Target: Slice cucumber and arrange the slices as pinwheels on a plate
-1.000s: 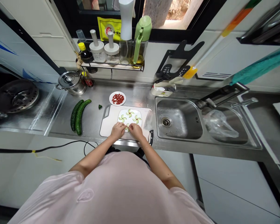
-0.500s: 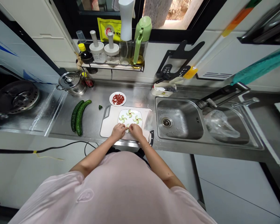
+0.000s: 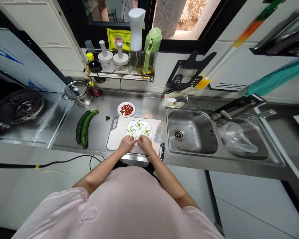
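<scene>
A white plate (image 3: 145, 127) lies on a white cutting board (image 3: 117, 135). On it, thin cucumber slices (image 3: 139, 124) form pinwheel shapes, three in plain sight with a small reddish dot at some centres. At the plate's near edge my left hand (image 3: 127, 144) and my right hand (image 3: 145, 144) meet fingertip to fingertip, both with curled, pinching fingers. Pale green slices show between them; whatever the fingertips hold is too small to make out. A knife with a black handle (image 3: 162, 151) rests at the board's right end, beside my right hand.
Behind the board is a small plate (image 3: 119, 109) of chopped red pieces (image 3: 127, 110). Two whole cucumbers (image 3: 85, 129) and a cucumber end (image 3: 107, 118) lie left. A steel pot (image 3: 79, 94) stands farther back. The sink (image 3: 193, 131) is right, with a plastic bag (image 3: 235, 137) in its second basin.
The camera view has tilted slightly, so everything sits a little lower in the picture. Both hands remain at the plate's near edge, with only small finger movement.
</scene>
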{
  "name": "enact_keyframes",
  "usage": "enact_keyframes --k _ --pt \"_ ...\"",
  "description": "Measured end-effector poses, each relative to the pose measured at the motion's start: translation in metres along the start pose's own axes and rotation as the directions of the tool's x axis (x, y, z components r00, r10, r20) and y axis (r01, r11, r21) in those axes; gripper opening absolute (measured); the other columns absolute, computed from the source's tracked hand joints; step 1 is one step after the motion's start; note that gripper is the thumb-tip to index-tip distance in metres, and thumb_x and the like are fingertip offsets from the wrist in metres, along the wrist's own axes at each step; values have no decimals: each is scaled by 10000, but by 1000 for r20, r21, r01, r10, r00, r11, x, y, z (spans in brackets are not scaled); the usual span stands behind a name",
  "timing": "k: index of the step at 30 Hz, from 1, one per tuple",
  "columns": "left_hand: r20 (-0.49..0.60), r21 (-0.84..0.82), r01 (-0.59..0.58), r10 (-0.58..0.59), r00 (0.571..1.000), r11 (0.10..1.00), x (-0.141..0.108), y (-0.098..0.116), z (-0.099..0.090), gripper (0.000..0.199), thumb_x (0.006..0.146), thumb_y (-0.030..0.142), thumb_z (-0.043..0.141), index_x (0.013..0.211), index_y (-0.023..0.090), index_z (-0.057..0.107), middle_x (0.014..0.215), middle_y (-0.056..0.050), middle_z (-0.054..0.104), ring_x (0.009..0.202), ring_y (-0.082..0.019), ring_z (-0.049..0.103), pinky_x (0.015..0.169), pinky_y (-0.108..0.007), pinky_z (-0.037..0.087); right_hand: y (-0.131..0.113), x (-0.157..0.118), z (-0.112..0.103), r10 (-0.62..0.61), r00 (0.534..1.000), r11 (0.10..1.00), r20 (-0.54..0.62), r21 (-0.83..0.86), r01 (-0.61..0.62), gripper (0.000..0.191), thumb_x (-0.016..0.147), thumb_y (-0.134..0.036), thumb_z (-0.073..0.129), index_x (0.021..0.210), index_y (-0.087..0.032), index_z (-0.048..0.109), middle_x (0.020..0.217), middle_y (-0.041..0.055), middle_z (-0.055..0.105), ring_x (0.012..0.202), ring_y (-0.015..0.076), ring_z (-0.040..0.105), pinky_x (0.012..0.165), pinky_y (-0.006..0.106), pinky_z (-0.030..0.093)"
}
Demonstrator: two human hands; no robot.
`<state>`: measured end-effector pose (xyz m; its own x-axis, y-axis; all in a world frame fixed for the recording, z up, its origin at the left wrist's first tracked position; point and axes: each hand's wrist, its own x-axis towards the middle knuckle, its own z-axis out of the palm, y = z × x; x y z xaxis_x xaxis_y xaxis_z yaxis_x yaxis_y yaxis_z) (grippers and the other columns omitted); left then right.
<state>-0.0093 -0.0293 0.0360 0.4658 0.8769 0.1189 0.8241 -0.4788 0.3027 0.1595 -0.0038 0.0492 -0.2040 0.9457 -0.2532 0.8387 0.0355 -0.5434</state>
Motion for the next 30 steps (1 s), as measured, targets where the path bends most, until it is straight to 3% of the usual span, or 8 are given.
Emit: enact_keyframes --k 30 --pt "-32 -2 5 -6 999 1000 3 -1 0 316 848 157 445 1032 284 669 978 -65 573 893 -194 462 733 -314 408 0 3 0 25 1000 999 0 26 -25 64 817 -231 529 794 -186 569 780 17 604 655 111 468 542 216 219"
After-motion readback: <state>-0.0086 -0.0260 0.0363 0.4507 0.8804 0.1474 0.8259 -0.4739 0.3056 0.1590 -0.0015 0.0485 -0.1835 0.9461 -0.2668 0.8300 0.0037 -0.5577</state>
